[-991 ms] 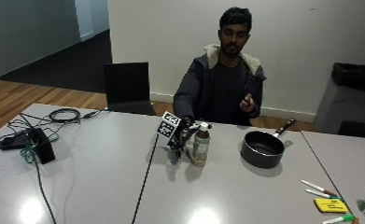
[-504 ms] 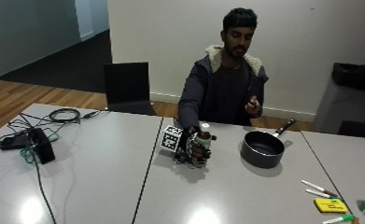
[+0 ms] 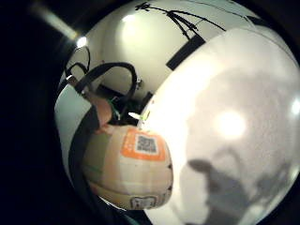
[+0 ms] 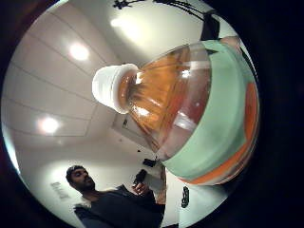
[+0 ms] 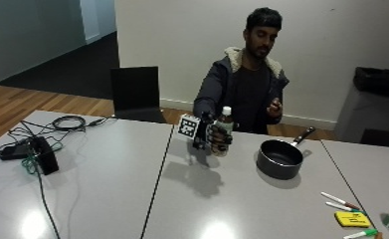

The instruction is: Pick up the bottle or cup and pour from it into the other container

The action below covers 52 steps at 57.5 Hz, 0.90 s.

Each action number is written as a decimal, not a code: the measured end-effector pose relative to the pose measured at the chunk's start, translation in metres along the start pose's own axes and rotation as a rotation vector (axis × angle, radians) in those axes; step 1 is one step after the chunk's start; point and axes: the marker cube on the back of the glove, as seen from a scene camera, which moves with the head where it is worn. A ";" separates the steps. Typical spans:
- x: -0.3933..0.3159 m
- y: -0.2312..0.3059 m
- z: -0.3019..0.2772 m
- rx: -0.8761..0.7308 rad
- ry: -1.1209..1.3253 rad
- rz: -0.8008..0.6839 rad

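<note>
Right hand (image 5: 212, 137), centre of the outside view, has its grip curled round the bottle (image 5: 222, 130), upright and raised off the tabletop (image 5: 114, 199); white cap (image 4: 110, 88) on; saucepan (image 5: 281, 158) stands right of it, apart, presumably the receiving vessel.

My black cloth-gloved fingers (image 5: 222, 141) wrap a clear glossy plastic bottle (image 5: 223, 130) with paper label; beside it, a matt dark metal pan (image 5: 281, 158) on the smooth, sheeny tabletop (image 5: 114, 194).
</note>
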 end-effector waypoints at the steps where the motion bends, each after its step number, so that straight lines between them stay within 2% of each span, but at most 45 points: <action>1: -0.007 0.001 -0.003 -0.041 0.005 -0.028; 4: -0.025 0.008 -0.011 -0.195 0.030 -0.098; 8: -0.055 0.003 -0.010 -0.194 0.074 -0.079; 11: -0.075 0.010 -0.015 -0.281 0.119 -0.063; 16: -0.108 -0.005 0.003 -0.092 0.229 -0.064; 23: -0.137 -0.001 0.022 -0.062 0.441 -0.135; 28: -0.152 0.004 0.040 -0.105 0.679 -0.173; 36: -0.159 0.017 0.073 -0.265 0.911 -0.210; 41: -0.155 0.014 0.103 -0.239 1.072 -0.163; 46: -0.149 0.026 0.117 -0.405 1.194 -0.312; 52: -0.141 0.029 0.139 -0.459 1.322 -0.350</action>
